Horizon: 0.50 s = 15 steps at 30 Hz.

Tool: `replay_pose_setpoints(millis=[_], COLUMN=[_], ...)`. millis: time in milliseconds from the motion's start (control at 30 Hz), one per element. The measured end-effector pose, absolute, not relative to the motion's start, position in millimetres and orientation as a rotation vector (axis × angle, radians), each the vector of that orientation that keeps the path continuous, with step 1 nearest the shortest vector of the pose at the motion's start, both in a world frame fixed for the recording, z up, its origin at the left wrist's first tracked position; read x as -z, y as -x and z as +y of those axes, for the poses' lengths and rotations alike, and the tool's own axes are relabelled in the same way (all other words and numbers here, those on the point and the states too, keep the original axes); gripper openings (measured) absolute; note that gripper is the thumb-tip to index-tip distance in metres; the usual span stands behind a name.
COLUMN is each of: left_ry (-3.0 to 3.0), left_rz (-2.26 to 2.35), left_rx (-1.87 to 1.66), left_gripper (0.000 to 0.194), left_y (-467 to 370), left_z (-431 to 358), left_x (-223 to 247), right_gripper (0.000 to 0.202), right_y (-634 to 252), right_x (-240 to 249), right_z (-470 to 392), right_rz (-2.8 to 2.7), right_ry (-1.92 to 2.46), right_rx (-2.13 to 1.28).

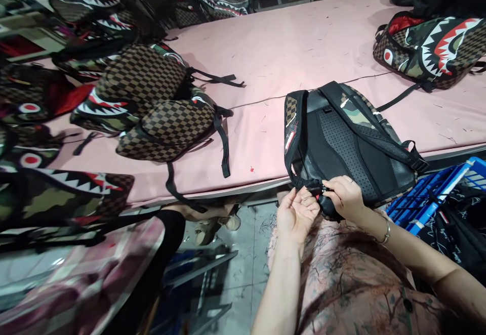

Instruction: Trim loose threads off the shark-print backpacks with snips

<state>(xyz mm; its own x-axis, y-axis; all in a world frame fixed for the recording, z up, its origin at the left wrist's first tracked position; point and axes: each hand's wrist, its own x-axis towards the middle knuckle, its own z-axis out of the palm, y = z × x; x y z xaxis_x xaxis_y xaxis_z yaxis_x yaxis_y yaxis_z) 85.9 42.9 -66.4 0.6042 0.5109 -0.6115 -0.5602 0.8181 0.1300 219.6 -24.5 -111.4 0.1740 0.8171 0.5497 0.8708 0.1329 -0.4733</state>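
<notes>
A black-backed backpack point(343, 142) lies at the table's near edge, its padded back and shoulder straps facing up and its camouflage and checkered side panels partly showing. At its lower left corner, my left hand point(298, 213) is turned palm up with the fingers curled closed beside the black strap point(301, 180); what they hold, if anything, is too small to make out. Close to it, my right hand point(343, 197) pinches a short black strap end point(322, 188) between thumb and fingers. A black bulge of the bag hangs below the right fingers, partly hidden by them.
Several checkered backpacks point(178, 127) with shark-mouth prints crowd the left of the pink table point(266, 56). Another shark-print backpack point(436, 51) lies at the far right. A blue crate point(436, 193) stands at my right. A person in a plaid garment point(125, 259) is at the left.
</notes>
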Motion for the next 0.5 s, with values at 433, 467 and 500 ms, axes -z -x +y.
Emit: replay_pose_setpoints(millis=[433,467,500], left_ry=[-0.211,-0.299,-0.385], left_rz=[0.801,0.85,0.896], left_rx=[-0.736,-0.753,-0.763], left_gripper=[0.021,0.02,0.021], left_y=[-80,-79,-78], left_z=[42,41,40], left_x=[75,76,77], right_gripper=[0.014,0.016,0.019], right_y=[-222,-221,-219], right_x=[115,118,122], right_z=[-17,-14,-10], right_rz=[-1.207,-1.124,-1.062], right_ry=[1.587,1.544,1.491], right_rx=[-0.363,-0.503,-0.637])
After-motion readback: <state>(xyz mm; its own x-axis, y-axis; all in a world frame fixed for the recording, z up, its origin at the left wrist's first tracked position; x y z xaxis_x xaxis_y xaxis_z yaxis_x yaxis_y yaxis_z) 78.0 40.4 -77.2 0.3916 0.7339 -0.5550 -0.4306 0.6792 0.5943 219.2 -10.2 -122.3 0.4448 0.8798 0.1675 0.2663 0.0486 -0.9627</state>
